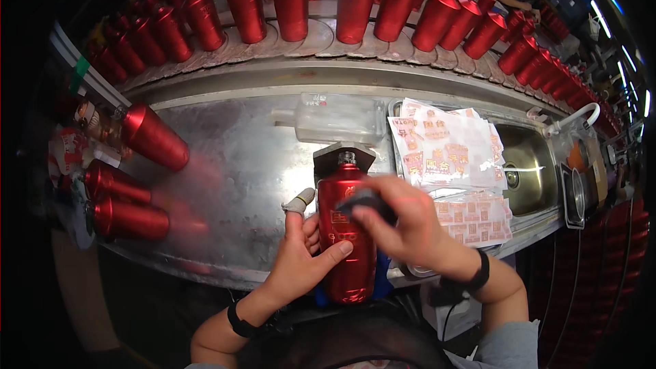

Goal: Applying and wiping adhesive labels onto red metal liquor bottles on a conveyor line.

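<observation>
A glossy red bottle (342, 266) with gold lettering and a dark neck lies in front of me, its neck pointing away against a dark angular rest (369, 156). My left hand (304, 253) grips its left side, thumb on the front; a pale finger cover wraps the raised index finger. My right hand (417, 222), blurred by motion, pinches a dark, flat, pad-like piece (369, 205) over the bottle's upper front. Whether that piece touches the surface I cannot tell. To the right lie white sheets with red and gold printed designs (444, 150).
A clear glass bottle (339, 118) lies beyond the rest. Several red bottles (154, 138) lie at left; many more stand along the curved conveyor (314, 37) behind. A steel sink (529, 164) with a white tap (581, 117) is at right. Another person (512, 0) is at far right.
</observation>
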`<state>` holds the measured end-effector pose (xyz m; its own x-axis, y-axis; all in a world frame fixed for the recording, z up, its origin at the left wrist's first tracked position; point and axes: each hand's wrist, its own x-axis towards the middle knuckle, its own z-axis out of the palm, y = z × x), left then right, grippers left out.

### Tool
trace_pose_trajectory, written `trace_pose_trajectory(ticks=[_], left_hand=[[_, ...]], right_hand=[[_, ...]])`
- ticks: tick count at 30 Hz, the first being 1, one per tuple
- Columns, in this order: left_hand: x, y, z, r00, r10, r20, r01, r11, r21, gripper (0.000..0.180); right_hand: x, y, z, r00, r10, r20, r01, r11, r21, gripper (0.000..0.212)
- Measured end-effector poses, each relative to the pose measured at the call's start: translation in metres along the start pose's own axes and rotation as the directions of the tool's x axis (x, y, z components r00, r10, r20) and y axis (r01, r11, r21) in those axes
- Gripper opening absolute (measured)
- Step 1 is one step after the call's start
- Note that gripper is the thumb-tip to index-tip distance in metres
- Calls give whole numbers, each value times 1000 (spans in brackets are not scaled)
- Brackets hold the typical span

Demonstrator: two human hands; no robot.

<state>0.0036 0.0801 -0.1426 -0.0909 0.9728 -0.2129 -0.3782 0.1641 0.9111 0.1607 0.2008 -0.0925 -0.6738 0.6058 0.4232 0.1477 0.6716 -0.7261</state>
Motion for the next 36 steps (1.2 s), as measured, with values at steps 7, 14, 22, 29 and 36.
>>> trace_pose_trajectory(ticks=[7, 14, 22, 29, 36], left_hand=[[-4, 1, -25, 1000, -19, -7, 19, 1000, 24, 93], [3, 3, -28, 1000, -10, 11, 10, 1000, -23, 93], [-1, -20, -21, 994, -49, 99, 61, 990, -125, 83], [6, -19, 6, 999, -21, -25, 19, 999, -49, 77], [12, -10, 20, 998, 34, -55, -37, 998, -50, 76]], right_hand=[[18, 3, 5, 995, 66, -73, -65, 998, 24, 25], [21, 9, 10, 986, -144, -89, 133, 984, -116, 28], [-71, -7, 3, 953, -270, 134, 280, 958, -57, 23], [-58, 6, 0, 961, -271, -47, 261, 951, -166, 30], [-61, 10, 6, 870, 484, -92, -371, 767, 523, 27]])
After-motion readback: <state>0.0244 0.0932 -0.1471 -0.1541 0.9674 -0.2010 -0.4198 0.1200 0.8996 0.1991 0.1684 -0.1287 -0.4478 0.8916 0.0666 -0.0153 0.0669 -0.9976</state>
